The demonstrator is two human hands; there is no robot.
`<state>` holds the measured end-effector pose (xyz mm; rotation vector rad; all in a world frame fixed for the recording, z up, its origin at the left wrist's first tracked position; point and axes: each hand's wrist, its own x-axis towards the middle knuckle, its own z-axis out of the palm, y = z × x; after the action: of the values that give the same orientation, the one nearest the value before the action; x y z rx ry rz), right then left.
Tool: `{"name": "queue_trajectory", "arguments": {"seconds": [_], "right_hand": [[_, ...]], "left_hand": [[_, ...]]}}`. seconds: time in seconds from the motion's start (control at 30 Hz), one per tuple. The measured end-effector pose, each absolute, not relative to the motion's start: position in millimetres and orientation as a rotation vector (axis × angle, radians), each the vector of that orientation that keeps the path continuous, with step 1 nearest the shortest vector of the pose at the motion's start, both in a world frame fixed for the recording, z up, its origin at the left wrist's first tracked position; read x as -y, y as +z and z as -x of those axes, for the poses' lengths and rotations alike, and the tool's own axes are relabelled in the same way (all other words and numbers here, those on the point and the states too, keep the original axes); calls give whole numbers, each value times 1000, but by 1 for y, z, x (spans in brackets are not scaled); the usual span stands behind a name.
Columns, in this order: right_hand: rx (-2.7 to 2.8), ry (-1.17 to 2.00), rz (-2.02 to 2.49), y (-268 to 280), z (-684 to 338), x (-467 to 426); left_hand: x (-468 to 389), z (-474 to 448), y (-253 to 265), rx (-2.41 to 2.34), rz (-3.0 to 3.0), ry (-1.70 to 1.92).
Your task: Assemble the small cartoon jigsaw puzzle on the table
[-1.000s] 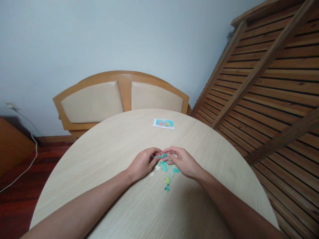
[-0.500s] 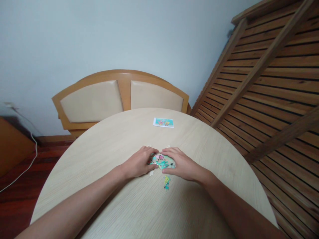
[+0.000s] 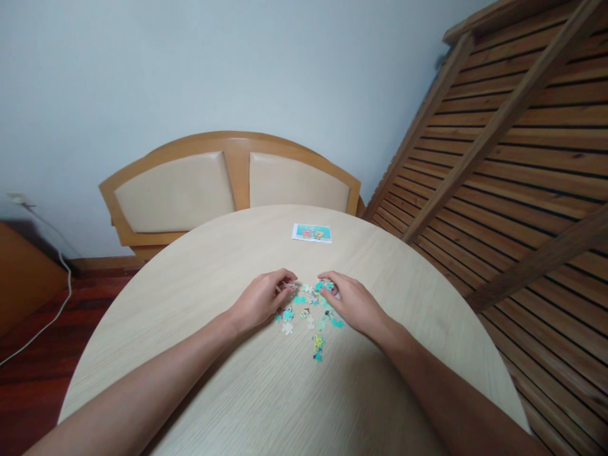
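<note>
Jigsaw puzzle pieces [image 3: 287,313] in teal, white and other colours lie scattered on the table between my hands. My left hand [image 3: 263,297], at the left of the scatter, has its fingers and thumb curled round pale puzzle pieces [image 3: 291,287]. On the other side, my right hand [image 3: 356,303] is closed round teal puzzle pieces [image 3: 325,287], with the fingertips partly hiding them. Closer to me, several yellow and teal pieces joined into a small section [image 3: 318,347] lie flat, touched by neither hand.
A small printed picture card [image 3: 312,233] lies farther back on the round wooden table [image 3: 228,392]. Behind the table stands a bench with padded backrests [image 3: 175,193]. A slatted wooden frame [image 3: 503,139] leans at the right, and a white cable [image 3: 66,291] hangs at the left.
The heap of puzzle pieces between my hands has spread out across the table. My hands have moved slightly up and apart, and their fingers have curled in. The joined section stays in place.
</note>
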<state>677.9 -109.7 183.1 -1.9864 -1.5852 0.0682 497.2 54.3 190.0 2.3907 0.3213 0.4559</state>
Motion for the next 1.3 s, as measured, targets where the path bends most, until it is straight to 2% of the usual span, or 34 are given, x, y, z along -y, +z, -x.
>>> {"name": "queue_trajectory", "arguments": {"seconds": [0.3,0.87,1.07,1.3], "right_hand": [[1707,-45,1972,175,-664,108],[1682,192,1787,180,-658,104],[1460,446,1683,183,-666,104],[1453,445,1699,183,-667,104]], "left_hand": [[-47,-497,186,-200,-2638,358],[-43,-504,176,-151,-2318,415],[-52,-502,186,-240,-2186,413],[-75,-484,209,-213,-2531,265]]}}
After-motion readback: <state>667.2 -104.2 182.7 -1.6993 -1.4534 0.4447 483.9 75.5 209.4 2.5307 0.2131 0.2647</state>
